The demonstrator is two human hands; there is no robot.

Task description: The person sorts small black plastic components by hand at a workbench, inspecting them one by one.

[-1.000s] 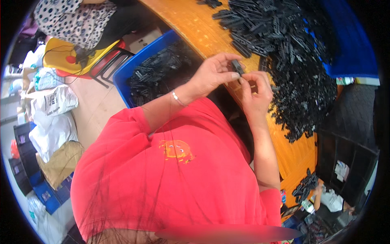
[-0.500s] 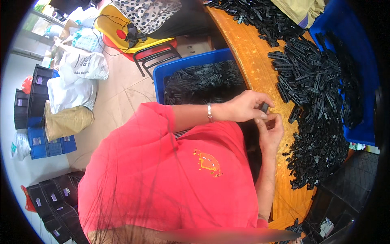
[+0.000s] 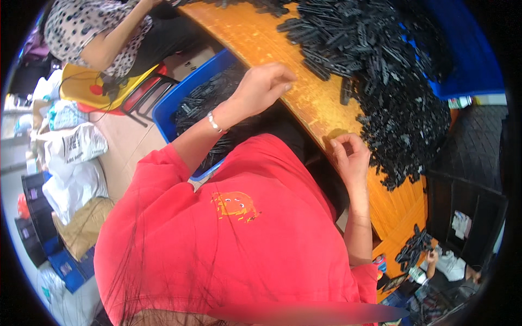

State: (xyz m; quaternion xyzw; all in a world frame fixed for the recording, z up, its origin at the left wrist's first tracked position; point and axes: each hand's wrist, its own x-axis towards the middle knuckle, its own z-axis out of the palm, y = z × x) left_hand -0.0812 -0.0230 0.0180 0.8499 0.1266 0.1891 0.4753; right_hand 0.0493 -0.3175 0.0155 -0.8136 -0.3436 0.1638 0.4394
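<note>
Small black parts [image 3: 402, 130] lie heaped on the desk [image 3: 312, 103], just beyond the right hand [image 3: 352, 155]; longer black parts [image 3: 337, 38] are piled farther up, the two heaps meeting at their border, probably kept roughly by kind so that either can be reached from the seat. One dark piece [image 3: 346, 91] lies just beside the long pile. Right hand: over the near edge of the desk, fingers bent, thumb tip close to the forefinger; cannot tell if anything tiny is pinched. Left hand [image 3: 261, 89]: at the desk edge, fingers curled, thumb alongside; no part visible in it, though the palm is hidden. Below it, a blue bin [image 3: 167, 108] holds more black parts; its position next to the edge presumably puts it within the left arm's reach. A blue tub [image 3: 473, 70] stands behind the heaps, perhaps as a backstop. Farther left, a yellow chair [image 3: 81, 81] and a co-worker's forearm [image 3: 111, 46]. Compared with one second ago: hands were together around a small dark piece; now well apart, piece not visible. More of the co-worker's forearm shows; heaps look much the same.
</note>
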